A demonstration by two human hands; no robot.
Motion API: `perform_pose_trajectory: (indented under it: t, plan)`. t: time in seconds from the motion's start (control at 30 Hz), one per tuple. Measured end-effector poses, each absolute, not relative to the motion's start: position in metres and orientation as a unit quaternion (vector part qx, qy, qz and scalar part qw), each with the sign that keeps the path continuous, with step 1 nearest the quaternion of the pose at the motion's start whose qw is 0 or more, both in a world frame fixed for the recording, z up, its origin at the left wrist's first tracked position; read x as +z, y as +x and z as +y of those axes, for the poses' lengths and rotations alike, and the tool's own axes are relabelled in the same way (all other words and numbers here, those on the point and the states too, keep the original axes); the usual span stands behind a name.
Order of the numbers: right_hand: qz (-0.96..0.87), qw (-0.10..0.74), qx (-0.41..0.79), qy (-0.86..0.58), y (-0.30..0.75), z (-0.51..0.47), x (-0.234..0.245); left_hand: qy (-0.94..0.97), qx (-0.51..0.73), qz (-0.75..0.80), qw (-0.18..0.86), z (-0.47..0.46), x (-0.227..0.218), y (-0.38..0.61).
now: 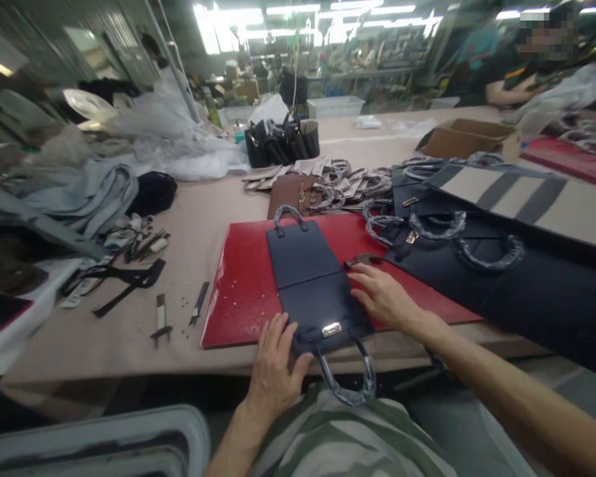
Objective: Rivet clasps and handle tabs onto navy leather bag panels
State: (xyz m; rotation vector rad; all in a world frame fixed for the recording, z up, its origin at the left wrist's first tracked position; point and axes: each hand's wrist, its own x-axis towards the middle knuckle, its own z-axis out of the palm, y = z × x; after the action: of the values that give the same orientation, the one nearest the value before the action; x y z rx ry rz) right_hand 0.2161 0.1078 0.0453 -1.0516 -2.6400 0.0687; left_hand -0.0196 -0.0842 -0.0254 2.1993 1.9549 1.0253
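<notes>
A dark navy bag panel (312, 278) with a wrapped handle at each end lies flat on a red mat (238, 278). A silver clasp (331, 328) sits near its near end. My left hand (277, 364) rests on the panel's near left corner, fingers spread flat. My right hand (382, 295) lies on the panel's right edge, fingers stretched out, next to a dark strap (362, 260). The near handle (350, 381) hangs over the table's edge.
A pile of navy bag panels with wrapped handles (442, 232) lies to the right. Brown pieces (293, 192) and black bags (281, 142) sit behind. Small tools (161, 318) and black straps (124, 278) lie at left. A person works at the far right by a cardboard box (464, 136).
</notes>
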Motion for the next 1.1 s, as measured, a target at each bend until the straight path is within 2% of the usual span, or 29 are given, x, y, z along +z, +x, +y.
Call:
perform_pose_trajectory:
  t: [0.13, 0.33, 0.53, 0.73, 1.1]
  plan:
    - [-0.894, 0.198, 0.1, -0.388, 0.253, 0.05, 0.01, 0.757, 0.254, 0.603, 0.004, -0.085, -0.021, -0.022]
    - [-0.867, 0.267, 0.096, -0.409, 0.243, 0.019, -0.018, 0.742, 0.258, 0.618, 0.024, -0.058, -0.021, -0.032]
    - [-0.845, 0.301, 0.074, -0.435, 0.216, 0.028, -0.017, 0.715, 0.276, 0.639, 0.068, -0.041, -0.012, -0.033]
    - [-0.843, 0.335, 0.03, -0.42, 0.212, 0.036, -0.029, 0.739, 0.268, 0.598, 0.157, -0.025, 0.006, -0.037]
    - [-0.827, 0.328, -0.049, -0.455, 0.194, 0.026, -0.02, 0.805, 0.234, 0.527, 0.137, -0.01, 0.013, -0.049]
